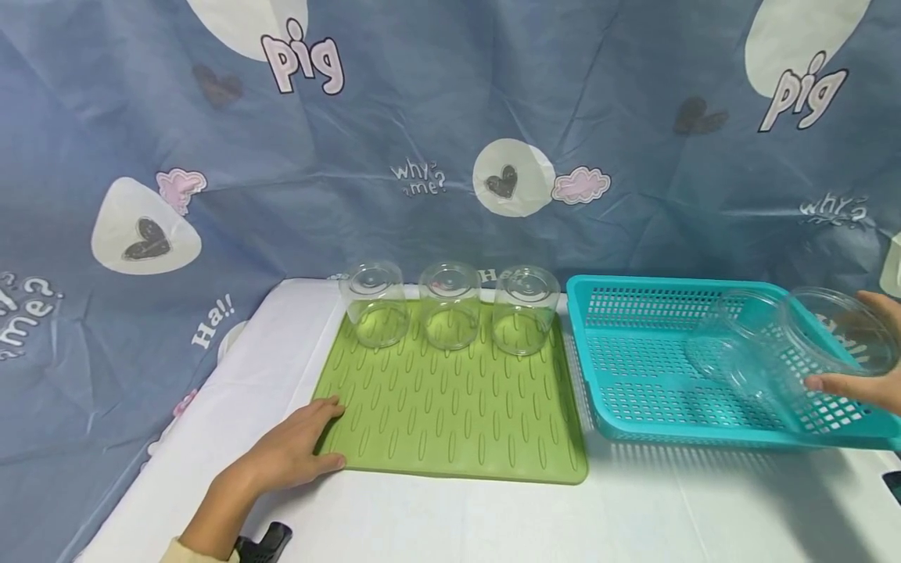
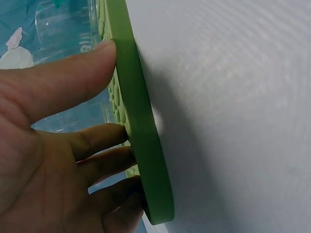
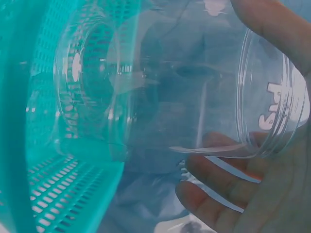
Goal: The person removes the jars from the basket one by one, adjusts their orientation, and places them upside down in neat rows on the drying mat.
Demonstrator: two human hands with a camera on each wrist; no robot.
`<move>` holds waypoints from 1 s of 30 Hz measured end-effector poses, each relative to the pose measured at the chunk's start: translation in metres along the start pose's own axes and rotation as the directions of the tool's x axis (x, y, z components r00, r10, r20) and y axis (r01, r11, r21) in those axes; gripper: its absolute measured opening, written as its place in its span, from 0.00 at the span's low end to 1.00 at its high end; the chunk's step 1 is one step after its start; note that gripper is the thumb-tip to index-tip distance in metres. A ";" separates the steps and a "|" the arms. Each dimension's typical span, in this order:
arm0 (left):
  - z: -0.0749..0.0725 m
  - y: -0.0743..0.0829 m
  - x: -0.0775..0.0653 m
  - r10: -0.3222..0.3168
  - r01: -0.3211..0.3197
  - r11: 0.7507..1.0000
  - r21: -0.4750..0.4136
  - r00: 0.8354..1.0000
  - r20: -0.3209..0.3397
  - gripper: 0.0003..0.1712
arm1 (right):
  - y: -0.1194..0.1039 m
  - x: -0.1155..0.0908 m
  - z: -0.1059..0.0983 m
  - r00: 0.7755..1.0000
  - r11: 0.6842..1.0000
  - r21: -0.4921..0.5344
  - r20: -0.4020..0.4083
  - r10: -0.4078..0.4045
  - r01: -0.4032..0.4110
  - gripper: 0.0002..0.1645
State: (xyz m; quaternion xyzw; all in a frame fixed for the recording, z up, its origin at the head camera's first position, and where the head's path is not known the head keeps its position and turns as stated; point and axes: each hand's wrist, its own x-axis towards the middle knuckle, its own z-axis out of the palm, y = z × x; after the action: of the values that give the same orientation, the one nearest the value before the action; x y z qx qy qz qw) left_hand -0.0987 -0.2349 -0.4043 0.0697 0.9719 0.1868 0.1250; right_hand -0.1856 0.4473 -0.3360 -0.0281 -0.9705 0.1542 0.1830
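My left hand (image 1: 303, 446) rests at the near left corner of the green ribbed mat (image 1: 450, 422). In the left wrist view, its thumb and fingertips touch the mat's edge (image 2: 141, 126), fingers fairly straight. With my right hand (image 1: 880, 387) I hold a clear plastic jar (image 1: 834, 332) near its threaded mouth, above the turquoise basket's right side. The right wrist view shows the jar (image 3: 189, 92) lying sideways between thumb and fingers. Three similar jars, the left (image 1: 376, 301), middle (image 1: 450, 301) and right (image 1: 526, 305), stand bottom up along the mat's far edge.
The turquoise perforated basket (image 1: 594, 391) stands right of the mat, with at least one more clear jar (image 1: 725, 332) inside. A white cloth (image 1: 633, 508) covers the table. Behind hangs a blue printed curtain (image 1: 450, 94). A black object (image 1: 271, 539) lies by my left wrist.
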 end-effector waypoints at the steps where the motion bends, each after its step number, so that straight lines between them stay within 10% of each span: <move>1: 0.000 0.000 0.000 0.001 -0.001 1.000 0.001 1.000 0.000 0.44 | 0.002 0.001 0.002 1.000 1.000 0.005 -0.025 -0.012 0.012 0.82; 17: -0.001 -0.001 0.001 0.008 -0.008 1.000 0.008 1.000 -0.007 0.44 | -0.054 0.002 -0.030 0.984 0.984 -0.014 0.007 -0.178 0.179 0.86; 30: 0.000 -0.002 -0.002 0.029 -0.029 1.000 -0.005 0.999 -0.022 0.44 | -0.102 -0.005 -0.027 0.979 0.952 0.235 0.011 -0.203 0.195 0.76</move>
State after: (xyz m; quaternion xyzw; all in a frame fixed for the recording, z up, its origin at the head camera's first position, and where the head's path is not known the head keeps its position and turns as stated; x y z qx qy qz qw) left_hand -0.0969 -0.2366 -0.4047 0.0814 0.9717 0.1919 0.1116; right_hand -0.1711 0.3578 -0.2825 0.0939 -0.9468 0.2480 0.1825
